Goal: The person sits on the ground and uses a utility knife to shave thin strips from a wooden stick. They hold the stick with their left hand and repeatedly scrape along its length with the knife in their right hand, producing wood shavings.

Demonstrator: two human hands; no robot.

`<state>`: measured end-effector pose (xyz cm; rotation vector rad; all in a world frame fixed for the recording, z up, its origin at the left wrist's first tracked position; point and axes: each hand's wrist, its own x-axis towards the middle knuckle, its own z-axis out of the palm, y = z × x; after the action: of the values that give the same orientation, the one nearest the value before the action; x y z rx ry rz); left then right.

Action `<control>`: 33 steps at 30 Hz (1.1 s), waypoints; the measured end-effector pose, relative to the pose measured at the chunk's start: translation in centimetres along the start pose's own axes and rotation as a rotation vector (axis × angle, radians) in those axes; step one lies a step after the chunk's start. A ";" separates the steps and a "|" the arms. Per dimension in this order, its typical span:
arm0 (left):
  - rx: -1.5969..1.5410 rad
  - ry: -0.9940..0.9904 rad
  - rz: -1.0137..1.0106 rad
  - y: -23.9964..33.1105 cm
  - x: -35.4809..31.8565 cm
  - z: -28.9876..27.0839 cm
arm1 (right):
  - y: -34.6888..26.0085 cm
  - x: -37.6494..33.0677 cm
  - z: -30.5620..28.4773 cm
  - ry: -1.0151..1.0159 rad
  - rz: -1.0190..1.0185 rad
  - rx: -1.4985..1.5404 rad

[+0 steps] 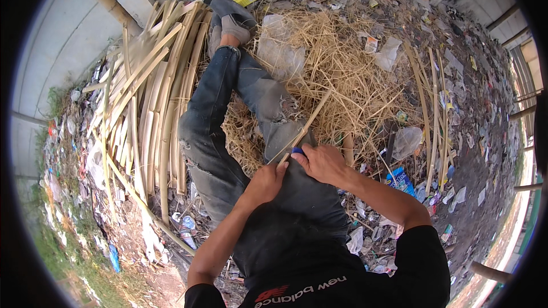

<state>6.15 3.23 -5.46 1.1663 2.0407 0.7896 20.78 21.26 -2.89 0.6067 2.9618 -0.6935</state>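
My left hand [267, 182] is closed around the near end of a narrow bamboo strip [313, 117], which slants away to the upper right across my knee. A thin grey knife blade [278, 158] crosses the strip just above these fingers. Right beside it, my right hand [321, 162] is closed at a small blue piece [297, 150], apparently the knife's handle, though the fingers partly hide it. Both hands are close together over my thigh, in dark worn jeans [214, 117]. Where the blade meets the strip is too small to make out.
A heap of split bamboo strips [165, 102] leans at the left near the wall [63, 40]. Thin shavings [342, 68] are piled ahead of my legs. More strips [434, 120] lie at the right. Plastic litter and a blue packet [401, 182] cover the ground.
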 end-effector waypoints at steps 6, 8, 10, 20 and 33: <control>-0.067 -0.052 -0.106 0.7 -0.2 -0.6 | 3.6 2.5 -2.4 0.128 0.113 0.075; -0.074 -0.071 -0.131 0.8 -0.2 -0.7 | 0.2 0.0 -0.2 -0.041 -0.071 -0.009; -0.103 -0.100 -0.148 0.6 -1.0 -1.0 | 4.1 1.4 -0.8 0.086 0.072 0.025; 0.139 0.171 0.101 -0.9 -2.2 0.9 | 0.6 0.1 -0.7 0.030 0.030 0.061; 0.388 0.259 0.105 0.2 -2.7 1.3 | 3.0 1.2 -1.0 0.110 0.080 0.099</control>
<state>8.30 1.11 -5.41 1.4546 2.4401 0.6353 20.84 24.59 -3.42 0.7899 2.9964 -0.8303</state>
